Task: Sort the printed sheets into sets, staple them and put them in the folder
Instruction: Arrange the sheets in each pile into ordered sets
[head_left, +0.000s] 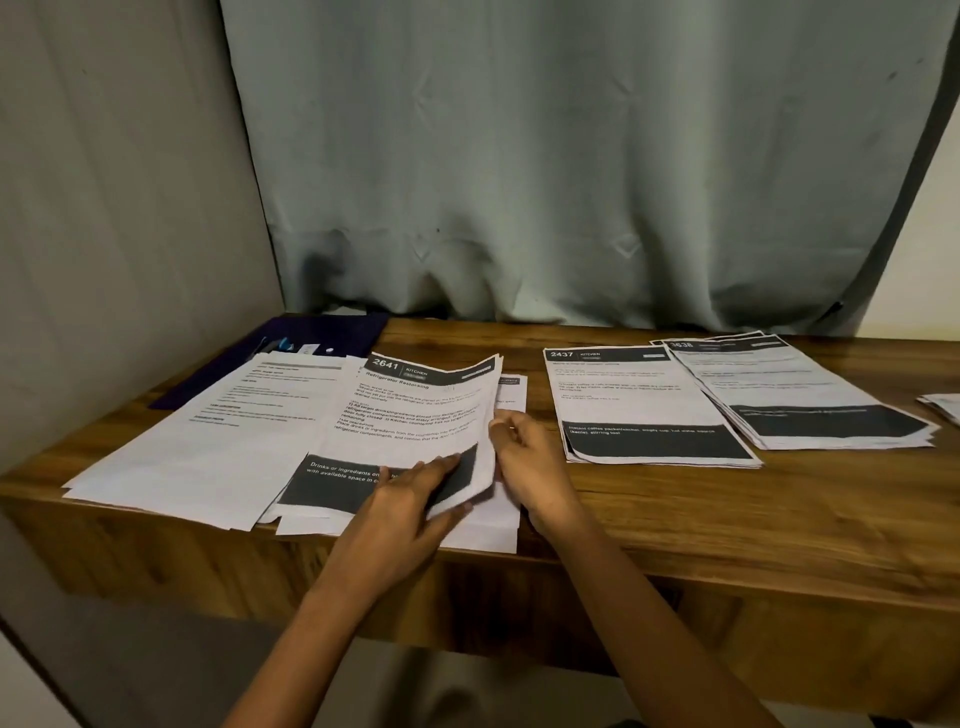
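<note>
Printed sheets lie in piles on a wooden table (675, 519). The nearest pile has a top sheet headed 2641 (415, 415), its right edge lifted off the pile. My left hand (415, 499) holds that sheet's lower right corner, fingers on top, thumb hidden beneath. My right hand (524, 457) pinches the sheet's raised right edge. A plain text sheet pile (208, 436) lies to the left. To the right lie the 2437 pile (644, 405) and the 3638 pile (789, 389). A dark purple folder (311, 338) lies at the back left, partly under the papers.
A small stapler-like object (278, 345) rests on the folder. More paper (943, 405) pokes in at the right edge. A grey-green curtain (571, 156) hangs behind the table and a wall (104, 208) closes the left side. Bare wood shows between the piles.
</note>
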